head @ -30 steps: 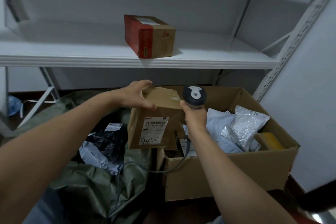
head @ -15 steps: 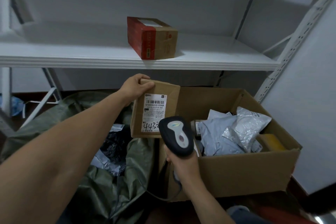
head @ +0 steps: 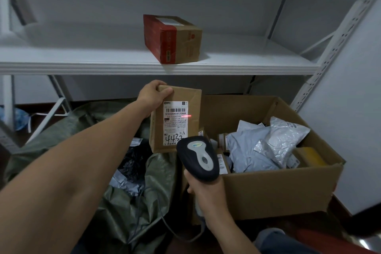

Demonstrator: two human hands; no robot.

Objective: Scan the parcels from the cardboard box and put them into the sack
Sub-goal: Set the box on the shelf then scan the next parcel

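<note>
Okay, head view: left hand (head: pixel 153 95) grips the parcel (head: pixel 193 130) at its top left corner, thumb on the front, upright above the sack (head: pixel 123 208), just beside the box (head: pixel 278 192). Right hand (head: pixel 208 198) is curled round the scanner (head: pixel 199 156), which is aimed at the label (head: pixel 175 121); the red line (head: pixel 186 116) sits just under the barcode. Parcel looks light and stiff, slightly dented. Corner grip seems enough; keep fingers off the label.
</note>
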